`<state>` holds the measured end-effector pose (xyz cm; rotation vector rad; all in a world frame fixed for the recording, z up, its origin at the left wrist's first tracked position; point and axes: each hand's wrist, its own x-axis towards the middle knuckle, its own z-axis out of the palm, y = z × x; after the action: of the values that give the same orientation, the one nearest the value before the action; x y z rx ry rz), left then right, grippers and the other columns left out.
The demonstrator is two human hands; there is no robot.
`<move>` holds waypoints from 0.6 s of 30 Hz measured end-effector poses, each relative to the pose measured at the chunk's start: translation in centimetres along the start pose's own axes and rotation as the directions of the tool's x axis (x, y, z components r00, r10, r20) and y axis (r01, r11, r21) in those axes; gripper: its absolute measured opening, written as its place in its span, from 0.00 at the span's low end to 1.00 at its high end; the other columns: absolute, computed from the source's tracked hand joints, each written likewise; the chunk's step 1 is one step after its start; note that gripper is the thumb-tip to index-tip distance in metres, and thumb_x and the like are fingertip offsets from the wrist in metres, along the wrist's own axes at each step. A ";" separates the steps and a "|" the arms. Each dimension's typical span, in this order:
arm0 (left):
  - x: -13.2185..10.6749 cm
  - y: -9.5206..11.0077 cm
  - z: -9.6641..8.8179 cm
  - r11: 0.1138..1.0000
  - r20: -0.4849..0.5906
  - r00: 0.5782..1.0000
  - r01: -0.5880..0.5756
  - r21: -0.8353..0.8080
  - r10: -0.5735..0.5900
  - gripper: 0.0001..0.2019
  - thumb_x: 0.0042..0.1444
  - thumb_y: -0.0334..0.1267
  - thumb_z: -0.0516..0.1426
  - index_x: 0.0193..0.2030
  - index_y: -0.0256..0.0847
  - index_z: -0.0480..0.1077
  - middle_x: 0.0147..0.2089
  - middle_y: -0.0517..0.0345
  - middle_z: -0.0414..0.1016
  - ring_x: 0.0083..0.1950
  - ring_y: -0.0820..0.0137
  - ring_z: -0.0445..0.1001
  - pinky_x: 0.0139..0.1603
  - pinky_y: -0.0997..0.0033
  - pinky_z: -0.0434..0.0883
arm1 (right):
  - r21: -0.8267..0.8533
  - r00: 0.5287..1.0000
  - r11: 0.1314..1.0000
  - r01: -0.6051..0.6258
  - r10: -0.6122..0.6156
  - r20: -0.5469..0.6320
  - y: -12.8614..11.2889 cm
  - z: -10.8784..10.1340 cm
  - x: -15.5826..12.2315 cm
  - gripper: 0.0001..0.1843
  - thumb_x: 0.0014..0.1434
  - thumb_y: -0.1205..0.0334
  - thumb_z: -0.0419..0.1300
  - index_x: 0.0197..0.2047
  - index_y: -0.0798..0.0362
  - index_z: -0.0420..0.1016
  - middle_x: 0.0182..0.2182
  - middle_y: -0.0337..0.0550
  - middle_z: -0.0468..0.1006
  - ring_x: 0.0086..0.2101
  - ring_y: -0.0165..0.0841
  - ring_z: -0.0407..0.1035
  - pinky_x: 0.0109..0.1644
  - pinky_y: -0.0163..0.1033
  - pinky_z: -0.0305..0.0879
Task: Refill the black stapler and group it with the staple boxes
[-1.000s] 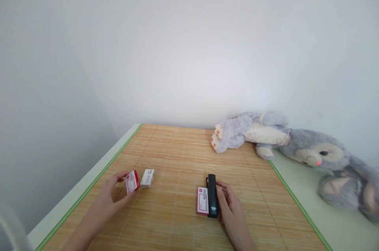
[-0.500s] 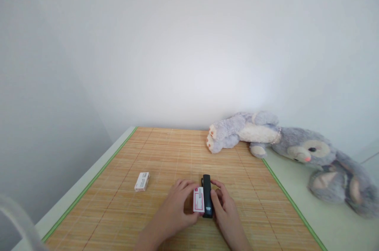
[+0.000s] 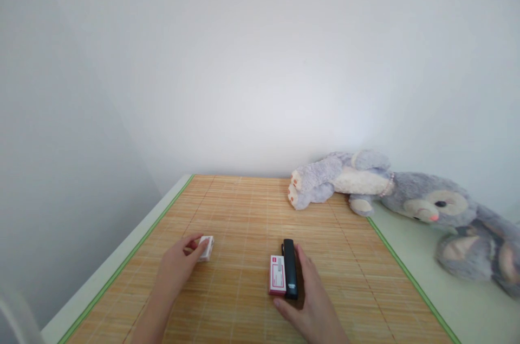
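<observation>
At the left, my left hand [image 3: 179,263] has its thumb and fingers on a small white box [image 3: 206,249] lying on the mat, its thumb across the top. A black stapler [image 3: 290,271] lies lengthwise near the mat's middle. Against its left side sits a white box with a pink-red border [image 3: 277,274]. My right hand [image 3: 311,298] curves around these two with fingers spread: the thumb is by the bordered box's near edge, the fingers along the stapler's right side. Whether it presses on them is hard to tell.
A bamboo mat [image 3: 252,208] with green edging covers much of the pale table [image 3: 410,241]. A grey plush rabbit [image 3: 361,179] lies along the back right, against the wall. At the lower left a blurred pale curved object [image 3: 18,314] intrudes.
My left hand has left the bordered box and moved left onto the small white box. My right thumb has shifted from the stapler's top to near the bordered box's front edge.
</observation>
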<state>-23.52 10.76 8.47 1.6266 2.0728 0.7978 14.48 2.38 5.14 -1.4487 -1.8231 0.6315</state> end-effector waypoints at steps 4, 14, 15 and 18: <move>-0.8 2.2 2.0 0.999 -0.019 0.999 -0.039 0.022 0.039 0.34 0.55 0.67 0.58 0.59 0.44 0.75 0.46 0.54 0.80 0.47 0.57 0.79 0.50 0.60 0.71 | -0.066 0.999 0.998 0.021 -0.018 0.045 -0.4 0.1 0.2 0.65 0.54 0.56 0.70 0.79 0.44 0.28 0.76 0.54 0.50 0.74 0.52 0.43 0.77 0.67 0.40; -1.3 7.0 5.8 0.996 0.017 0.996 -0.086 0.011 0.086 0.22 0.63 0.58 0.55 0.55 0.47 0.74 0.40 0.55 0.83 0.39 0.61 0.80 0.41 0.66 0.68 | -0.019 0.999 0.999 0.031 -0.031 0.025 -0.3 -0.1 0.1 0.58 0.62 0.53 0.65 0.79 0.41 0.26 0.77 0.50 0.46 0.74 0.49 0.45 0.76 0.65 0.47; -1.2 7.0 5.9 0.996 0.012 0.996 -0.092 0.008 0.092 0.21 0.64 0.57 0.54 0.54 0.47 0.74 0.40 0.55 0.83 0.40 0.62 0.80 0.42 0.66 0.69 | -0.011 0.999 0.999 0.036 -0.036 0.020 -0.2 0.0 0.1 0.57 0.63 0.53 0.65 0.79 0.41 0.27 0.77 0.49 0.47 0.74 0.49 0.45 0.76 0.65 0.48; -1.0 6.2 5.8 0.992 -0.017 0.992 -0.128 0.001 0.128 0.18 0.65 0.53 0.52 0.49 0.48 0.77 0.47 0.54 0.81 0.48 0.61 0.79 0.50 0.63 0.70 | 0.023 0.999 0.999 0.046 -0.046 0.002 -0.1 -0.1 0.0 0.55 0.65 0.51 0.63 0.79 0.40 0.27 0.77 0.48 0.48 0.74 0.49 0.45 0.76 0.66 0.47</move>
<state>-15.01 11.95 7.99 1.7737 1.9957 0.8564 14.48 2.38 5.26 -1.3872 -1.8404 0.6296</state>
